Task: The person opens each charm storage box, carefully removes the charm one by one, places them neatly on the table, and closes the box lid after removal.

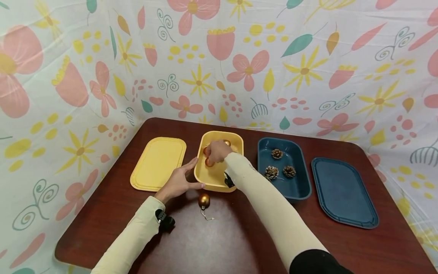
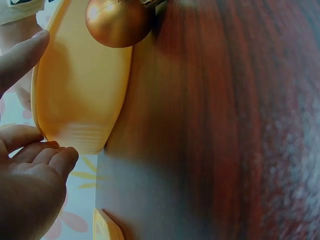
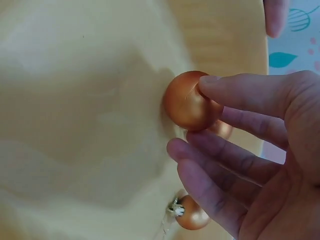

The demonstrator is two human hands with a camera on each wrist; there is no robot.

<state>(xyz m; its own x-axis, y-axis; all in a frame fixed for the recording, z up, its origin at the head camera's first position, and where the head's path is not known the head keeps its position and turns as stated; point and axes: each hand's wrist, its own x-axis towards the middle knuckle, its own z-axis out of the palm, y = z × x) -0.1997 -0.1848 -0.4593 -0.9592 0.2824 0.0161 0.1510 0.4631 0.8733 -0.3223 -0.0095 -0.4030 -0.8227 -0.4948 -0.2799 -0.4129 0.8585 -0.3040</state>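
Note:
My right hand (image 1: 219, 151) reaches into a yellow box (image 1: 213, 187) and pinches a gold ball ornament (image 3: 190, 105) between thumb and fingers, close to the box floor. A second ornament (image 3: 225, 130) lies partly hidden behind it. Another, a silver-capped ornament (image 3: 194, 214), shows below the fingers in the right wrist view. At the box's near left corner my left hand (image 1: 179, 180) has its fingers spread, fingertips and thumb against the outer wall. On the table just in front of the box lies a loose gold ornament (image 1: 204, 201) with a white string.
A yellow lid (image 1: 159, 163) lies left of the box. To the right stands a blue box (image 1: 289, 192) holding several pinecones (image 1: 272, 172), with a blue lid (image 1: 345, 192) beyond it. Patterned cloth (image 1: 239, 68) hangs behind the brown table (image 1: 116, 213).

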